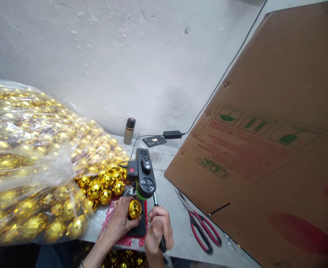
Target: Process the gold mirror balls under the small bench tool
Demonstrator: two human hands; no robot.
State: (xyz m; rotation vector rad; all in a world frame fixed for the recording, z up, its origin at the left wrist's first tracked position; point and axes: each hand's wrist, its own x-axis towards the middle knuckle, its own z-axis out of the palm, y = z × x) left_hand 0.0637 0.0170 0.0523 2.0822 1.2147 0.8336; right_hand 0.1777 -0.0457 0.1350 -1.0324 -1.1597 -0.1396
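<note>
My left hand (121, 219) has its fingers and thumb around a shiny gold mirrored ball (135, 209), which sits over the black base (138, 227) of a small bench machine. The machine's black head (146, 173), with a green ring underneath, is just above the ball. To the right, my right hand (160, 229) is wrapped round the black grip of the machine's metal lever (155, 198). Red plastic (125, 241) lies beneath the base. Where the ball meets the base is hidden by my left hand.
A clear bag of gold balls (27, 160) fills the left side, with loose balls (95, 188) spilling near the machine. Red-handled scissors (203, 227) lie at right beside a large cardboard box (264, 111). A bottle (129, 131), dark phone-like object (154, 140) and power adapter (172, 134) are behind.
</note>
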